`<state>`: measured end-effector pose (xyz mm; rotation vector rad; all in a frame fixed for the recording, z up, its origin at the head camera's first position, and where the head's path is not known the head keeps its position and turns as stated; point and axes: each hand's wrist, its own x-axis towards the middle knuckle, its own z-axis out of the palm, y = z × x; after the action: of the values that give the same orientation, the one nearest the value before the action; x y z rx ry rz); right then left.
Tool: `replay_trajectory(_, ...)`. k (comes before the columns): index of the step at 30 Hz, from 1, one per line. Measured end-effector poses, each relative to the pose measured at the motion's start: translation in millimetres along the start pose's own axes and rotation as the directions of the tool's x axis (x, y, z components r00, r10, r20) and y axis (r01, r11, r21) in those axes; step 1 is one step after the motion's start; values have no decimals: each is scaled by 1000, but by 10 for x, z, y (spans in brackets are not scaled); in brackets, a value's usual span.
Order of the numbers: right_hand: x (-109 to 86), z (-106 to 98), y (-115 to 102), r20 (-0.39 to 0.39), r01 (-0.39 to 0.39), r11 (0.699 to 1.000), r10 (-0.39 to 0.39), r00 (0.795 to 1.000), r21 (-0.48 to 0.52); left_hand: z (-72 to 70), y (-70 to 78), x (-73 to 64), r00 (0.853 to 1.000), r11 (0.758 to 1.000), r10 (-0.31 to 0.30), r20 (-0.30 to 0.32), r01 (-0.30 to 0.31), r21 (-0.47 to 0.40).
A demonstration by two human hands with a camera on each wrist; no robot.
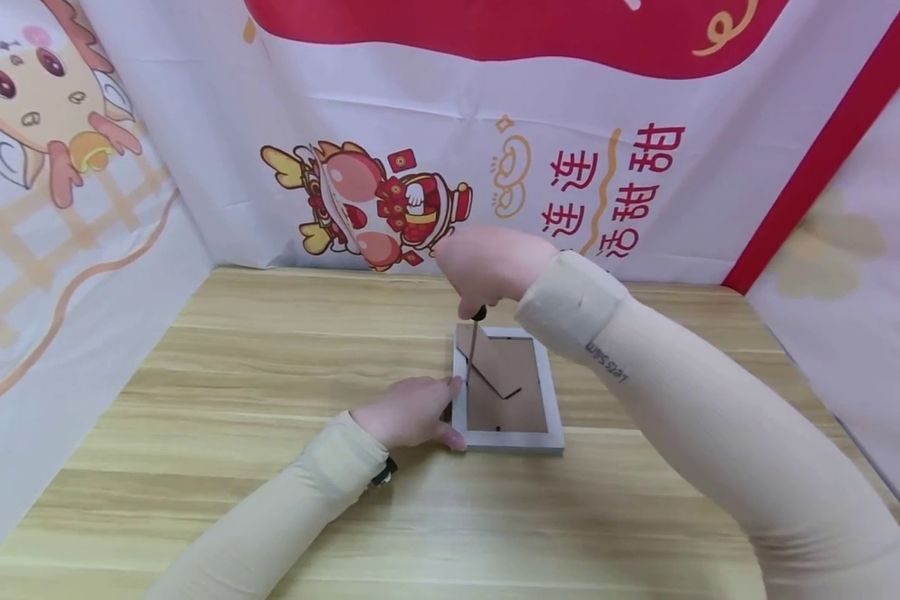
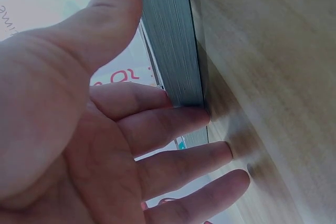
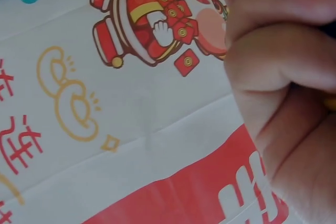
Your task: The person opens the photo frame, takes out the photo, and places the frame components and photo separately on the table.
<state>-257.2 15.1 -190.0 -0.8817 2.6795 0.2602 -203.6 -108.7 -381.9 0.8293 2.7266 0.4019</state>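
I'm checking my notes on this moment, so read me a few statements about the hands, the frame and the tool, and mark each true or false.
1. The right hand holds the tool. True.
2. The left hand touches the right side of the frame. False: it touches the left side.
3. The frame lies on the table with its back up. True.
4. The tool lies flat on the table. False: it is held up, its shaft pointing down at the frame's left side.
5. The right sleeve is black. False: it is cream, with dark lettering.
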Motion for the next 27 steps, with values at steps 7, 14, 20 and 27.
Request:
replay_trajectory(7, 67, -27, -83, 14, -17, 999, 18, 1000, -28, -1, 4, -1, 999, 1000, 16, -29, -16, 11)
replay_trajectory(14, 83, -49, -125, 24, -22, 999, 23, 999, -42, 4, -5, -8, 1000, 1000, 10, -26, -10, 9)
replay_trajectory(20, 100, -57, -155, 32, -12, 998, 14, 999, -61, 1, 2, -10, 999, 1000, 9, -32, -9, 16)
replay_trajectory(27, 98, -49, -184, 28, -13, 997, 15, 1000, -70, 1, 5, -11, 999, 1000, 13, -38, -13, 10)
